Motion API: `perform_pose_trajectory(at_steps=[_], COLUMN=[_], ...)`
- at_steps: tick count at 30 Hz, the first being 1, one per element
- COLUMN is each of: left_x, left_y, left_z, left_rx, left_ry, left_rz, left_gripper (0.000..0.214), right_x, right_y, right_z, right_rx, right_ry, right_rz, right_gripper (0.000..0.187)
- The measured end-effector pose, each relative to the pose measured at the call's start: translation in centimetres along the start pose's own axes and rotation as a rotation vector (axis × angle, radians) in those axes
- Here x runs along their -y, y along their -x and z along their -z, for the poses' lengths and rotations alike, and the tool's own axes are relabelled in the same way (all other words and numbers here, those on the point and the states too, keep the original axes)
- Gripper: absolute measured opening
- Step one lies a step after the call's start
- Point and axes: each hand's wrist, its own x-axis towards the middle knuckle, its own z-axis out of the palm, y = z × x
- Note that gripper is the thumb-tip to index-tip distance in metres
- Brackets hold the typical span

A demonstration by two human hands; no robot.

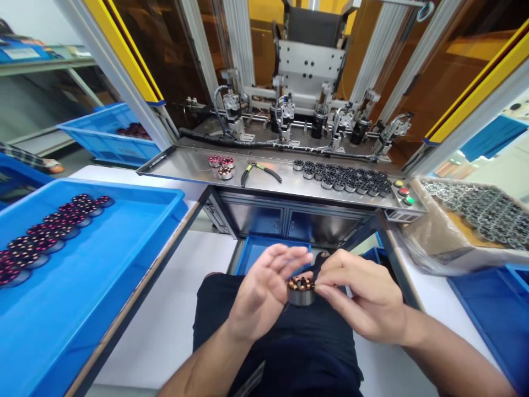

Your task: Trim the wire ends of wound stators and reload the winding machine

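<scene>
Over my lap, my left hand (259, 292) holds a small round motor stator (301, 291) with copper windings, gripping it between thumb and fingers. My right hand (363, 295) is closed in a pinch at the stator's top edge, with a small dark tool (317, 260) sticking up from its fingers. Both hands touch the stator.
A blue tray (103, 286) at left carries a row of wound stators (49, 231). The steel machine shelf (273, 190) ahead bears three wound stators (222, 165), pliers (258, 172), several bare stator cores (343, 177) and coloured buttons (404, 192). A bag of cores (483, 215) lies at right.
</scene>
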Motion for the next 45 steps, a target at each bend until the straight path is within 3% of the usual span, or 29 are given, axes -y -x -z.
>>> perform_pose_trajectory(at_steps=[3, 4, 6, 8, 12, 14, 16, 19, 21, 23, 26, 29, 31, 32, 34, 36, 38, 41, 45], left_x=[0.4, 0.6, 0.9, 0.8, -0.1, -0.5, -0.5, 0.1, 0.4, 0.4, -0.2, -0.8, -0.9, -0.8, -0.5, -0.1, 0.1, 0.0, -0.3], left_y=[-0.5, -0.5, -0.4, -0.1, 0.2, 0.0, -0.5, -0.9, -0.7, -0.3, 0.3, 0.3, -0.1, -0.3, -0.8, -0.9, -0.8, -0.4, 0.0], left_z=[0.6, 0.7, 0.5, 0.0, -1.0, -1.0, -0.5, 0.4, 0.6, 0.4, -0.5, -0.9, -0.6, -0.4, 0.2, 0.8, 0.9, 0.5, -0.4], left_rx=[0.199, 0.26, 0.268, 0.166, 0.046, 0.021, 0.015, 0.12, 0.208, 0.211, 0.108, 0.02, -0.013, -0.015, 0.047, 0.183, 0.301, 0.275, 0.088], left_ry=[0.014, -0.002, -0.061, -0.136, -0.113, -0.026, 0.031, 0.058, 0.049, -0.001, -0.089, -0.103, -0.061, -0.04, -0.017, 0.002, 0.018, -0.029, -0.149], left_rz=[0.388, 0.452, 0.406, 0.248, -0.059, -0.133, -0.05, 0.308, 0.44, 0.392, 0.167, -0.101, -0.179, -0.151, 0.052, 0.323, 0.467, 0.383, 0.086], left_gripper=[0.062, 0.064, 0.051, 0.031, 0.035, 0.032, 0.037, 0.054, 0.058, 0.047, 0.025, 0.029, 0.032, 0.033, 0.038, 0.054, 0.061, 0.047, 0.034], right_x=[0.2, 0.4, 0.8, 1.2, 1.6, 1.6, 1.4, 1.3, 1.3, 1.4, 1.7, 1.7, 1.5, 1.4, 1.2, 1.0, 0.9, 1.0, 1.2], right_y=[-0.2, -0.3, -0.4, -0.7, -1.2, -1.3, -1.5, -1.7, -1.8, -1.8, -1.8, -1.8, -1.9, -1.9, -1.9, -1.9, -1.9, -1.7, -1.5], right_z=[0.6, 0.8, 1.1, 1.2, 1.0, 0.8, 0.7, 0.8, 0.8, 0.9, 0.8, 0.5, 0.3, 0.3, 0.3, 0.4, 0.6, 0.9, 0.7], right_rx=[0.077, 0.089, 0.09, 0.068, 0.01, -0.002, 0.02, 0.095, 0.12, 0.117, 0.073, -0.004, -0.01, 0.001, 0.035, 0.066, 0.087, 0.074, -0.006], right_ry=[0.01, 0.028, 0.069, 0.102, 0.111, 0.075, 0.013, -0.058, -0.049, -0.001, 0.06, 0.079, 0.043, 0.011, -0.055, -0.073, -0.047, 0.021, 0.087], right_rz=[0.034, 0.033, 0.018, -0.02, -0.119, -0.127, -0.091, -0.025, -0.008, -0.012, -0.069, -0.129, -0.124, -0.103, -0.049, -0.007, 0.005, -0.014, -0.081], right_gripper=[0.012, 0.011, 0.011, 0.011, 0.013, 0.012, 0.01, 0.011, 0.012, 0.013, 0.015, 0.015, 0.013, 0.012, 0.012, 0.012, 0.011, 0.012, 0.014])
